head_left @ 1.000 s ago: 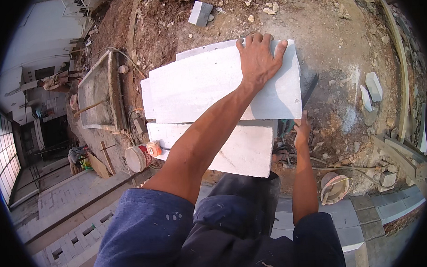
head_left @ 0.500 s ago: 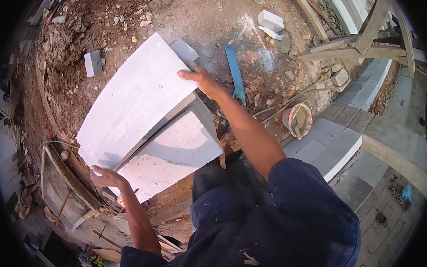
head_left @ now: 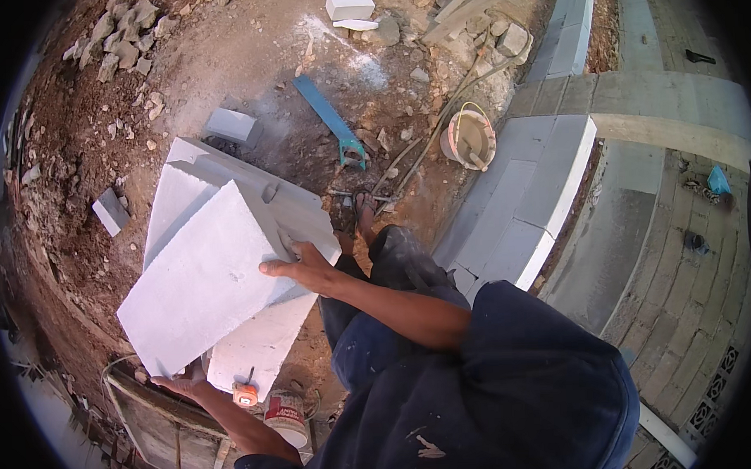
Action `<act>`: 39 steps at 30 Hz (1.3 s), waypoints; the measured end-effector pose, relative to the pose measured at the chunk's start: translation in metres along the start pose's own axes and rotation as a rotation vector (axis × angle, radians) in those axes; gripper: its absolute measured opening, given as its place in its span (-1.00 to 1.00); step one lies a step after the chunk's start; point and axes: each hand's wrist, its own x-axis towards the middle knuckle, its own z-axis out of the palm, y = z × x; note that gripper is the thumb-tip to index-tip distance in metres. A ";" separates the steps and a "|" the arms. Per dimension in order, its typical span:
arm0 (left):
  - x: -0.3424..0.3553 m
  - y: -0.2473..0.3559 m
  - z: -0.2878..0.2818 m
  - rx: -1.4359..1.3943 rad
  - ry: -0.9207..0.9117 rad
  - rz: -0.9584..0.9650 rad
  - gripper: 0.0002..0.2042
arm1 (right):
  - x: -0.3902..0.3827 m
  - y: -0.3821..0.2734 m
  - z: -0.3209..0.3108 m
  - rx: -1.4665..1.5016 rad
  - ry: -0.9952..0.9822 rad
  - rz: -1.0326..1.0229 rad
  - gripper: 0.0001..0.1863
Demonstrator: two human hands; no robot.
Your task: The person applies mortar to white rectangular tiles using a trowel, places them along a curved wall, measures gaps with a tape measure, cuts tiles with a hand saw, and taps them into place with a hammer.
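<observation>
A large white lightweight concrete block is tilted between my two hands, above other white blocks. My left hand is closed on its lower near corner, part of the fingers hidden beneath. At the block's right end, my right hand grips it, thumb on the broad white face and fingers on the narrow side. Under and behind it lie another white block and a further block, both partly covered. Next to the lower block's near end is an orange tape measure.
A handsaw with a blue blade lies on the dirt, near a cut block piece. A mortar bucket with a tool inside stands beside a low block wall. A paint pail is close to my left forearm.
The view has swung right. The held block has turned and tipped, now showing its narrow right side, and more of the blocks behind it has come into sight. Both hands keep hold.
</observation>
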 end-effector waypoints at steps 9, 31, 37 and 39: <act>0.035 0.024 0.002 0.228 -0.034 -0.103 -0.39 | -0.017 0.003 0.014 0.036 0.060 0.000 -0.19; -0.292 -0.106 0.139 0.735 -0.754 0.754 -0.48 | -0.108 0.154 -0.226 1.185 0.253 0.091 -0.35; -0.372 -0.244 0.191 0.687 -0.852 0.570 -0.27 | -0.093 0.251 -0.289 1.548 0.337 -0.080 -0.35; -0.377 -0.288 0.201 0.809 -0.965 0.805 -0.61 | -0.058 0.292 -0.305 1.710 0.282 -0.071 -0.35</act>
